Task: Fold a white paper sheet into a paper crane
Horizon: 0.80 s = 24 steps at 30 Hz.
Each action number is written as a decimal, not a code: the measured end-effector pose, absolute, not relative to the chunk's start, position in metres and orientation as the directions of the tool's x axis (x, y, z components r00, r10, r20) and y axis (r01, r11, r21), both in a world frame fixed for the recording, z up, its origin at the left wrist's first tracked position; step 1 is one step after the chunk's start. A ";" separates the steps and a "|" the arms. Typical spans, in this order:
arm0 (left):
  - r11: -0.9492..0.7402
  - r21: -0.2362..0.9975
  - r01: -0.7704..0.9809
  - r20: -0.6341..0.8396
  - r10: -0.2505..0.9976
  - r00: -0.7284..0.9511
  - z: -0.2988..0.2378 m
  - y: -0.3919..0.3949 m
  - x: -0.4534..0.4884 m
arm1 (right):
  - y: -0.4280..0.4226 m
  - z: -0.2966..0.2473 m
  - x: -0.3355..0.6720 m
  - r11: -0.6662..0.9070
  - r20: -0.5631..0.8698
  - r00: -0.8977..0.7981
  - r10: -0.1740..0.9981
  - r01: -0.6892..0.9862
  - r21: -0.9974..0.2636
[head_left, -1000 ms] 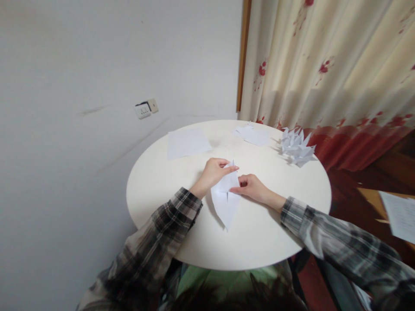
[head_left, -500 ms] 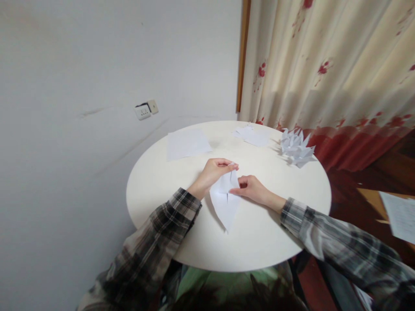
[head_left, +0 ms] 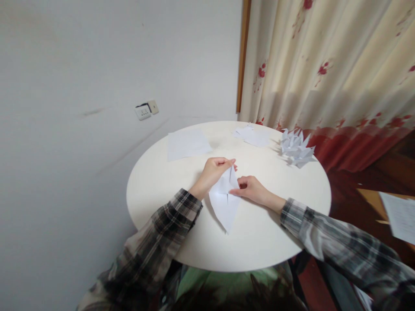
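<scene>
A white sheet of folded paper (head_left: 224,207), shaped like a long diamond with a slit down its middle, lies over the near centre of the round white table (head_left: 259,242). My left hand (head_left: 216,172) pinches its far tip between thumb and fingers. At the paper's right edge, my right hand (head_left: 249,188) grips the fold, thumb lying on top near the middle crease. The left hand covers part of the paper's upper left side.
A flat white sheet (head_left: 188,144) lies at the back left, and several smaller paper pieces (head_left: 251,135) at the back. Several folded paper cranes (head_left: 296,147) cluster at the right rim. The wall with a socket (head_left: 142,112) borders the left; a curtain (head_left: 324,86) hangs behind.
My left thumb and fingers have shifted slightly at the paper's far tip, the thumb now more extended along it. My right hand stays almost in place.
</scene>
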<state>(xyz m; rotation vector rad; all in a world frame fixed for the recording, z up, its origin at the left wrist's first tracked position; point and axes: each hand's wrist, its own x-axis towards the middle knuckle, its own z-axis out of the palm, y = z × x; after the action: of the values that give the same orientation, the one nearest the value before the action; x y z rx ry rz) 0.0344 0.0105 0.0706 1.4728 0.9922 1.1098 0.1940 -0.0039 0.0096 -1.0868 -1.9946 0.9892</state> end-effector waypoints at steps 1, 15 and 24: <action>-0.179 0.982 0.056 0.161 0.958 0.237 0.071 0.011 0.034 | -0.004 0.010 0.194 0.374 0.186 -0.444 0.877 0.385 -0.844; -0.280 0.892 0.354 0.126 0.908 0.400 0.065 0.020 0.019 | -0.002 0.006 0.195 0.355 0.171 -0.412 0.895 0.425 -0.833; -0.319 0.839 0.441 0.107 0.890 0.443 0.067 0.017 0.019 | -0.003 0.012 0.195 0.417 0.254 -0.347 0.903 0.560 -0.716</action>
<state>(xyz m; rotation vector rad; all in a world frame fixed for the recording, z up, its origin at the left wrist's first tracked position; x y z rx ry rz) 0.0185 0.0175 0.0675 1.9309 1.1196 0.7466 0.1955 -0.0032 0.0118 -1.2348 -2.0381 0.6935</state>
